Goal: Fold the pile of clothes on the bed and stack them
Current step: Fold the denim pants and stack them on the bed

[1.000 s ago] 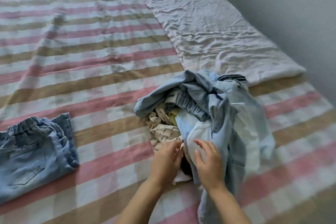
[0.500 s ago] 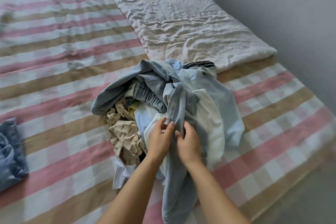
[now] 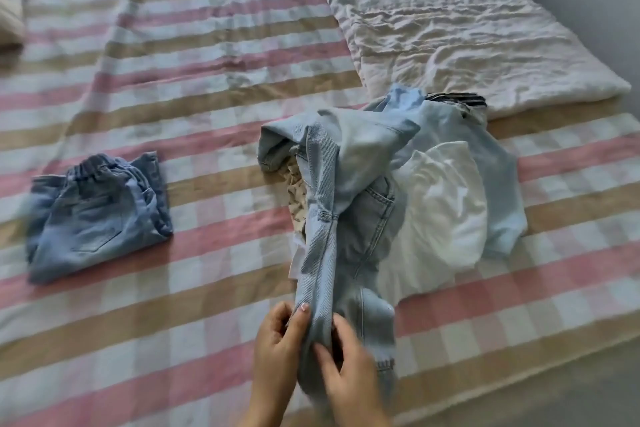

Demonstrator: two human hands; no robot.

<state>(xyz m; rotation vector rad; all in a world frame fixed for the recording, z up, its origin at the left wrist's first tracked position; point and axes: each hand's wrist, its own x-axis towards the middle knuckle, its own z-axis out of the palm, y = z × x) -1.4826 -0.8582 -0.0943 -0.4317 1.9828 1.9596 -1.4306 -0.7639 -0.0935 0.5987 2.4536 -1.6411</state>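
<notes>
Both hands, left hand (image 3: 277, 340) and right hand (image 3: 349, 367), pinch one leg of pale blue denim jeans (image 3: 322, 253). Beside them lies the heap of mixed clothes (image 3: 446, 204); darker folded jeans (image 3: 97, 215) lie well apart.

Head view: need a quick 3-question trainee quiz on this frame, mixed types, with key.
1. True or false: the folded dark jeans touch the unfolded pile.
2. Multiple choice: the left hand and right hand both grip which garment? A) white top B) light-blue jeans C) beige printed cloth
3. Short answer: how many garments lie folded and set aside on the striped bedcover?
Key: 1 false, they lie apart, with bare cover between. 2 B. 3 one.
</notes>
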